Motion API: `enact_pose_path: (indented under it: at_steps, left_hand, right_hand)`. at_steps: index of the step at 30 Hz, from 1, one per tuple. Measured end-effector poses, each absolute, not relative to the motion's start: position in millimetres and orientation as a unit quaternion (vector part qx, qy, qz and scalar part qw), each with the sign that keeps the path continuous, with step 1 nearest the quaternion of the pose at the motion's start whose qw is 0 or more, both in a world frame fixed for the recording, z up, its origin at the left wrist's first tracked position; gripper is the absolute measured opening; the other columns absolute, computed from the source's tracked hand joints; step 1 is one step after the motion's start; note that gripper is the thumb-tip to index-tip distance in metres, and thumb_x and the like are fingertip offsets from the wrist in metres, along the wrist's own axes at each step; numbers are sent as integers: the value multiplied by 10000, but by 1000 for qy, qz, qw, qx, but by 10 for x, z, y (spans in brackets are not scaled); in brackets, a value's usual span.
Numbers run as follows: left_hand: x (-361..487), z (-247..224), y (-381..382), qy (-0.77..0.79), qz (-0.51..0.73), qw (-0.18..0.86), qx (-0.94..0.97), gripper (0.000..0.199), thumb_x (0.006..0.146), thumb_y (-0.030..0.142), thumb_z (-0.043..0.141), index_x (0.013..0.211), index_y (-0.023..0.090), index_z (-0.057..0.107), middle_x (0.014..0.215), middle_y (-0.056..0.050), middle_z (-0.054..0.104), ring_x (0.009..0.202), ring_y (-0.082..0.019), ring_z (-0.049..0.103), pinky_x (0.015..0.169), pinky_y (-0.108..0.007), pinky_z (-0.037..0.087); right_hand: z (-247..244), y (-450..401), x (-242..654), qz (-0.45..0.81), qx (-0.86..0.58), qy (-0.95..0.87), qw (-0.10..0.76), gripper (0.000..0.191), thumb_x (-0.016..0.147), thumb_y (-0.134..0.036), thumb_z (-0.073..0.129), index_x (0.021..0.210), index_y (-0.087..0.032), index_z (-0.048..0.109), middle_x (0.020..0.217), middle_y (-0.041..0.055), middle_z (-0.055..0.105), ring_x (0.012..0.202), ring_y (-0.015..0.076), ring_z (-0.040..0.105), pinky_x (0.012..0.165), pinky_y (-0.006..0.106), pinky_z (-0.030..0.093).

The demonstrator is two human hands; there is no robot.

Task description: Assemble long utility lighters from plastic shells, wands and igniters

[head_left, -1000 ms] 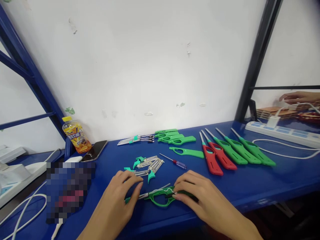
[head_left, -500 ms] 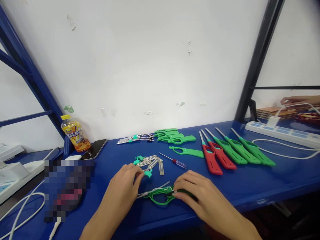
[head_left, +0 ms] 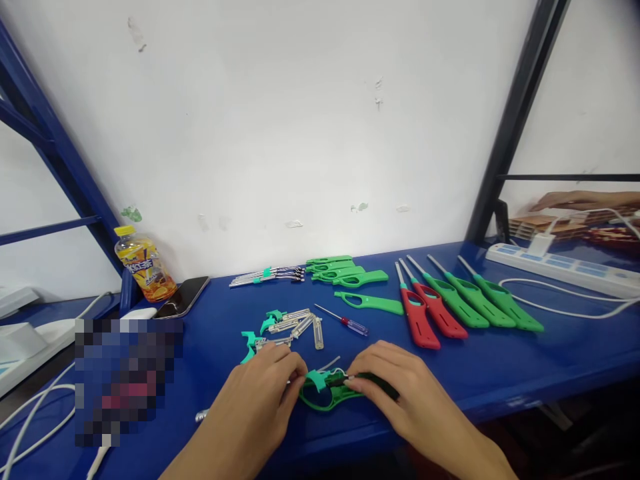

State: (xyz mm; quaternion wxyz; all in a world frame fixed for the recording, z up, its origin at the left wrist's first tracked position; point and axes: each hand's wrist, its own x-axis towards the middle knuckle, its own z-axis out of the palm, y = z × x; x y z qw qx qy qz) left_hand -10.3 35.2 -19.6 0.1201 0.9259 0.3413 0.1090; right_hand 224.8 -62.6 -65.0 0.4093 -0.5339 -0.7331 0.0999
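Note:
A green lighter half-shell (head_left: 325, 403) lies near the table's front edge, with white wire and a dark part inside it. My left hand (head_left: 270, 387) pinches a teal trigger piece (head_left: 317, 381) over the shell's finger loop. On the shell's right part, my right hand (head_left: 400, 380) is closed round the handle, its fingertips at the dark part. More teal pieces (head_left: 274, 319) and clear fuel tanks (head_left: 319, 333) lie behind my left hand. A screwdriver (head_left: 354, 325) rests behind the shell. The metal tube is mostly hidden by my left hand.
Green shells (head_left: 373, 302) and metal rods with wires (head_left: 267, 274) lie near the wall. Red lighters (head_left: 423, 323) and green lighters (head_left: 463, 303) stand in a row at right. A bottle (head_left: 147, 267), phone (head_left: 183, 298) and power strip (head_left: 570, 265) are around. Another person's hand is at far right.
My left hand has moved right and down from the loose parts, bringing a teal piece onto the green shell. My right hand has stayed on the shell. The view has shifted slightly.

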Motion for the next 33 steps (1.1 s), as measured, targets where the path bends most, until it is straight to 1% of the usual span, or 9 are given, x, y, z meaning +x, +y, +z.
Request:
enact_pose_path:
  at_steps: [5,11,14,23,26,33]
  left_hand:
    - [-57,-171,352,343,85,113,929,231,1056,163,497,986,233,705,1033,-32,726,1006,-254,681,860,-378,498]
    - [7,-237,299,350,74,99,928,216,1045,147,514,932,227,680,998,-29,718,956,-252,690,785,-362,487]
    - [36,-245,281,343,82,90,931,208,1057,157,514,945,228,673,994,-23,722,949,-252,694,764,-362,476]
    - [66,-244,315,336,66,76,936,185,1064,144,548,985,225,695,1021,-19,729,971,-251,706,779,-348,503]
    - [80,-234,316,342,56,76,935,202,1067,134,547,1005,222,718,1045,-25,733,976,-244,722,796,-338,521]
    - [76,-228,299,343,43,67,936,320,1076,101,473,1105,240,760,1118,-44,753,1020,-255,745,815,-328,555]
  right_hand:
    - [-657,-638,2243,97,-534,-728,419,99,1091,-202,635,1034,-242,704,1025,-16,754,958,191,690,879,325,498]
    - [-641,-621,2244,100,-534,-730,414,117,1091,-182,627,1029,-246,703,1012,-13,755,943,199,687,884,336,494]
    - [-633,-621,2248,110,-532,-733,409,122,1098,-194,618,1030,-249,702,1017,-10,750,948,200,677,871,334,493]
    - [-629,-629,2256,124,-525,-742,398,119,1103,-198,616,1048,-258,703,1037,-25,741,968,187,655,869,328,488]
    - [-637,-629,2254,118,-526,-743,397,110,1098,-199,626,1054,-258,708,1042,-22,743,971,190,654,870,330,491]
    - [-652,-640,2260,108,-524,-745,397,94,1087,-203,643,1062,-254,718,1039,-8,749,974,200,667,868,330,511]
